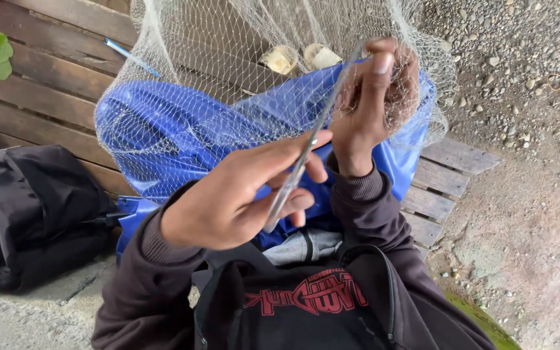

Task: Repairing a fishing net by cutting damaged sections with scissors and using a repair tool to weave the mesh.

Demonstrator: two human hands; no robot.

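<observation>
You are pinching a thin needle (299, 170) in your left hand (228, 194) at six o'clock, while your right hand (371, 97) is gripping net (183, 123) at one o'clock; keep the mesh taut.

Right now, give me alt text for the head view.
Left hand holds a slim metal tool against a pale fishing net gripped by the right hand. The net drapes over blue sheeting on a wooden bench, beside a black bag.
</observation>
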